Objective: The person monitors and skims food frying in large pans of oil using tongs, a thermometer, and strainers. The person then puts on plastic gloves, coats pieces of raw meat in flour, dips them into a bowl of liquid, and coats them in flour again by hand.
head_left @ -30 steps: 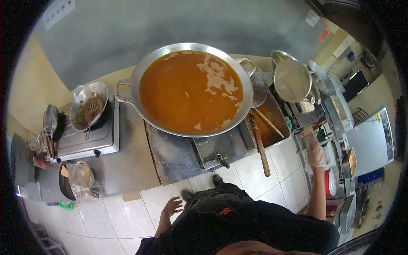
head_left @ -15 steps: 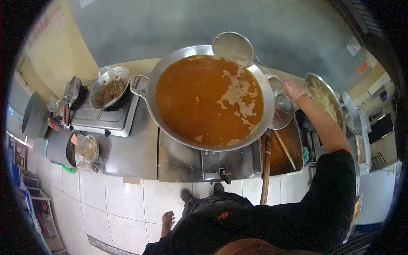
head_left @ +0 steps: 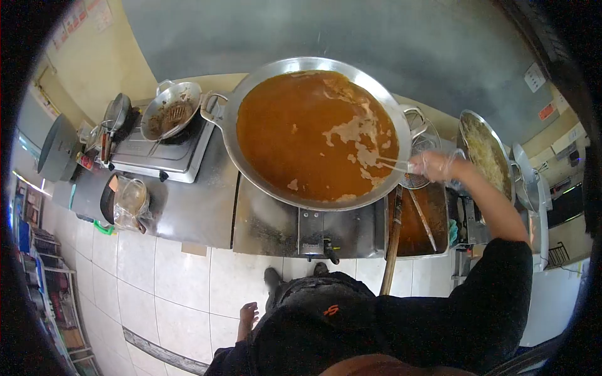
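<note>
black short-sleeved shirt [head_left: 451,310] | orange front marking [head_left: 330,309] | right grip [head_left: 427,165]: clear glove [head_left: 443,168] | dark shoes [head_left: 272,276]

I can see only the handle end of the tool [head_left: 395,164]; its far end is lost in the murky broth [head_left: 301,138], which also hides the wok's [head_left: 251,178] bottom. The right grip [head_left: 433,166] is blurred inside its glove, so I can't separate each finger. The left grip [head_left: 249,313] is small, its palm seemingly turned from me. The stick's [head_left: 392,254] lower end disappears behind the shirt [head_left: 439,319]. Wrinkled plastic blurs the bag's [head_left: 131,197] contents. Print on the wall paper [head_left: 534,78] is too small to read. The bottom edge cuts off the shirt.
</note>
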`<state>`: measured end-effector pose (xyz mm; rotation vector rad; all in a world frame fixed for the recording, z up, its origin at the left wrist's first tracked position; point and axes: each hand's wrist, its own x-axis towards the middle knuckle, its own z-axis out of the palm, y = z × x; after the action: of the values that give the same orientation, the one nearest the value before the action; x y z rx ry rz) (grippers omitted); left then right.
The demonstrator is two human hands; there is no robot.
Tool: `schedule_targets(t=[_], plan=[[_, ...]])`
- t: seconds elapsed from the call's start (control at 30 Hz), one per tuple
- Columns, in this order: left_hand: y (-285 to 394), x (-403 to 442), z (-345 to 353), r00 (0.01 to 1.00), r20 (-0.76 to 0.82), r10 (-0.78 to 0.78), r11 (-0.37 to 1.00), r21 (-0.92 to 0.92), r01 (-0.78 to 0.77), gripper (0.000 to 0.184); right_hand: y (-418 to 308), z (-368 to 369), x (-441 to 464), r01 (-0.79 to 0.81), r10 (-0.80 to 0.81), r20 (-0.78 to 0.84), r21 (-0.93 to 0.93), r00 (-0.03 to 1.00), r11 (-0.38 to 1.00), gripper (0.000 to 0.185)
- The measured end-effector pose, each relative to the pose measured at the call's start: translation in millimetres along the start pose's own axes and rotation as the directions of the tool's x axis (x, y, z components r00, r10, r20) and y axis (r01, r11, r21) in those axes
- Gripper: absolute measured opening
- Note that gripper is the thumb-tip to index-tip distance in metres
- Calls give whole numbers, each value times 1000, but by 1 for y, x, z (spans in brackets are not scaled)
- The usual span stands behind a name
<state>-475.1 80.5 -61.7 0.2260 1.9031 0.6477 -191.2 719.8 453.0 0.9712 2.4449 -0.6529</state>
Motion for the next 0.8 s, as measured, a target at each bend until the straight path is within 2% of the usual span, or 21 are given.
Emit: schedule_targets(t=[0.07,0.13,0.2,0.27,0.33,0.4,0.47,0.5,0.53,0.57,0.6,0.67,0.7,0.73,0.77,0.8], plan=[[53,-19,-12,997,40,-72,956,-284,80,29,-30,5,-22,-115,101,106,138,989,984,21],[69,-18,-11,994,3,-109,952,-288,105,30,-41,23,-30,-91,70,112,195,991,977,25],[73,-7,-10,994,-28,-101,919,-386,83,30,-49,42,-30,101,-111,21,281,994,954,28],[84,-11,-14,994,-27,-108,930,-355,91,31,-87,44,-31,57,-74,42,325,996,944,30],[76,2,-15,999,-15,-49,925,-379,39,31,-107,56,-30,10,-5,-12,394,1000,919,31],[75,3,-21,999,-7,-45,938,-344,40,32,-117,65,-28,37,-22,-42,385,999,922,32],[100,-19,-30,999,-50,-9,982,-190,-1,30,-135,73,-35,-31,73,-88,408,993,912,33],[92,-16,-33,999,-44,-17,971,-238,6,27,-135,80,-39,-22,67,-95,409,993,912,33],[103,-30,-41,998,-53,-21,970,-241,8,25,-130,88,-47,-35,82,-70,511,994,859,34],[81,-14,-43,999,-35,-27,951,-310,15,24,-129,91,-49,-49,94,-43,602,995,797,35],[76,-11,-46,999,-13,-31,926,-376,23,22,-131,94,-43,-43,92,-50,598,995,800,35],[65,-4,-54,999,14,-51,940,-338,53,22,-134,109,-35,-62,138,-30,785,990,616,36],[63,-7,-60,996,38,-79,949,-302,87,21,-160,101,-42,9,60,-106,557,993,830,33],[46,-1,-65,996,42,-82,951,-294,91,21,-170,102,-47,3,66,-103,563,992,826,33],[13,18,-69,971,67,231,955,-207,-213,25,-179,103,-50,-55,134,-118,516,984,855,34],[11,24,-78,919,90,385,916,-161,-368,27,-187,101,-51,-108,196,-142,467,970,877,34]])
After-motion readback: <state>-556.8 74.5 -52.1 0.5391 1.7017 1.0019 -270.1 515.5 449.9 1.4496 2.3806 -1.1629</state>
